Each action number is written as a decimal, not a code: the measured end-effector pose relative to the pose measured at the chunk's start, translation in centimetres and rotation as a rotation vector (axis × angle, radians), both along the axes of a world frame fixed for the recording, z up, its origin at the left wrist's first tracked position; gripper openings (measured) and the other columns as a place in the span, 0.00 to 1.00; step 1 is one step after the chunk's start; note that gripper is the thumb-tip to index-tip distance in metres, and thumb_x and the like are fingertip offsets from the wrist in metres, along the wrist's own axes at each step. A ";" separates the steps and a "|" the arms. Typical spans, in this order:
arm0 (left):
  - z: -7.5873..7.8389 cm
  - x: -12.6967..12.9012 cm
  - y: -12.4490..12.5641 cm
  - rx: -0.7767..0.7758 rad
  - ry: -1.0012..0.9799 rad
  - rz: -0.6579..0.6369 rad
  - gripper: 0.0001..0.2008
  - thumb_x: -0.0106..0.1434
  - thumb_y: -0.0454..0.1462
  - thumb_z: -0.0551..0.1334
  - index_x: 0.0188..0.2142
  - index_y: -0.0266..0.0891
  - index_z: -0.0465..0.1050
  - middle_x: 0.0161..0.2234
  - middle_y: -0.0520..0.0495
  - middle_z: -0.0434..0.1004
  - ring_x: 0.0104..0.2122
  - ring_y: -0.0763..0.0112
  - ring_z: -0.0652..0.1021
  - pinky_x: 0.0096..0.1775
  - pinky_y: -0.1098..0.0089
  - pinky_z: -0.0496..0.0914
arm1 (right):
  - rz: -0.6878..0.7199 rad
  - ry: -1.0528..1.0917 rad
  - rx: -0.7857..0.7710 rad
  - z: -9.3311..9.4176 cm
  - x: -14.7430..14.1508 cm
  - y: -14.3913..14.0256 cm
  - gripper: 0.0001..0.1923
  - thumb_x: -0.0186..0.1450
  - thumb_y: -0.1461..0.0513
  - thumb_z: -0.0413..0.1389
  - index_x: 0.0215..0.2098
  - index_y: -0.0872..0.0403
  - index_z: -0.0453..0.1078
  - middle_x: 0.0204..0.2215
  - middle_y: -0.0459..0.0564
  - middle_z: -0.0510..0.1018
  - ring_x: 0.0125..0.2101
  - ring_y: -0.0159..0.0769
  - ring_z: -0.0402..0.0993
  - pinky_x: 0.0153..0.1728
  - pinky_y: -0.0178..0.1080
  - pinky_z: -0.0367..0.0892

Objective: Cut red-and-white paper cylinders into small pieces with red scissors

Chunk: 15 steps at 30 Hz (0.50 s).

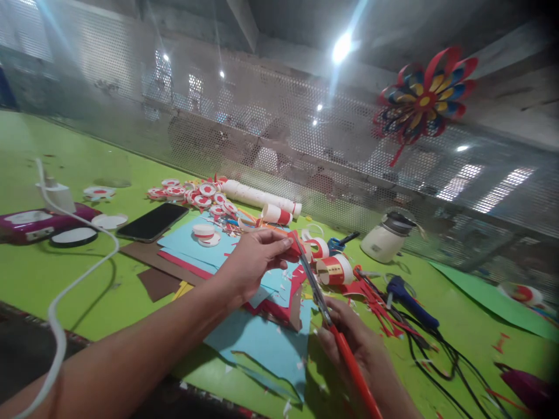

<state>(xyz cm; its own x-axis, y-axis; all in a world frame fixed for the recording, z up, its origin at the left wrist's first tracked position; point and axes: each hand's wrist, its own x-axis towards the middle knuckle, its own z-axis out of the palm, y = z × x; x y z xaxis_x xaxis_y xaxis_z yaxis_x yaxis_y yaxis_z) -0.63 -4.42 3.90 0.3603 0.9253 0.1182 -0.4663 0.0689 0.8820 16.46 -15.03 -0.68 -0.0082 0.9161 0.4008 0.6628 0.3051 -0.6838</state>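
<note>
My left hand (pixel 255 262) pinches a small piece of red paper (pixel 295 247) between thumb and fingers, above the sheets on the table. In my right hand (pixel 356 343) is a pair of scissors (pixel 320 297) with red handles. Its blades point up and away, reaching the red paper at their tips. Below my hands lie light blue paper sheets (pixel 271 343), with red and brown sheets (pixel 151 283) under some of them. Cut paper cups (pixel 335 270) with red bands stand just beyond the blades. A white-and-red cup bottom (pixel 205 234) rests on the blue paper.
A black phone (pixel 152 222) and a purple power strip (pixel 32 223) with a white cable lie left. Red-and-white discs (pixel 202 198) and a long stack of cups (pixel 259 196) are behind. Right are a blue glue gun (pixel 411 302), black cords, a cream kettle (pixel 386 237) and green paper (pixel 484 297).
</note>
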 end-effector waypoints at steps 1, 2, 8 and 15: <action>0.0 0.0 0.0 0.003 0.001 0.000 0.05 0.52 0.36 0.64 0.26 0.34 0.72 0.26 0.45 0.75 0.27 0.72 0.74 0.28 0.72 0.62 | -0.008 -0.015 0.011 0.0 0.0 0.0 0.14 0.60 0.58 0.51 0.43 0.53 0.66 0.23 0.44 0.71 0.20 0.31 0.66 0.21 0.30 0.63; 0.0 0.0 0.0 0.007 0.003 -0.001 0.06 0.52 0.36 0.64 0.27 0.34 0.72 0.27 0.45 0.75 0.27 0.72 0.74 0.28 0.72 0.62 | -0.016 -0.025 0.024 0.0 0.0 0.0 0.14 0.60 0.58 0.51 0.43 0.54 0.66 0.22 0.44 0.71 0.20 0.31 0.65 0.21 0.30 0.63; -0.1 0.0 -0.1 0.016 0.009 -0.010 0.06 0.52 0.36 0.64 0.27 0.34 0.72 0.27 0.45 0.75 0.28 0.73 0.74 0.28 0.73 0.62 | -0.047 -0.029 0.071 -0.1 -0.2 0.0 0.16 0.60 0.56 0.50 0.44 0.54 0.67 0.21 0.44 0.71 0.19 0.31 0.65 0.20 0.30 0.61; 0.1 0.0 -0.1 0.008 0.009 -0.011 0.04 0.53 0.35 0.63 0.27 0.34 0.72 0.28 0.45 0.75 0.28 0.73 0.74 0.28 0.72 0.62 | -0.002 -0.008 0.003 0.3 -0.3 -0.1 0.14 0.61 0.56 0.50 0.43 0.53 0.67 0.21 0.44 0.72 0.18 0.31 0.65 0.19 0.30 0.62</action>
<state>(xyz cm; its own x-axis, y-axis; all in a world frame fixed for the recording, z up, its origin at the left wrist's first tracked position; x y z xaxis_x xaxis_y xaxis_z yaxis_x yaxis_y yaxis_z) -0.61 -4.56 3.96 0.3719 0.9201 0.1227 -0.4576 0.0667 0.8867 16.17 -15.16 -0.33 -0.0097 0.9149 0.4035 0.6689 0.3059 -0.6775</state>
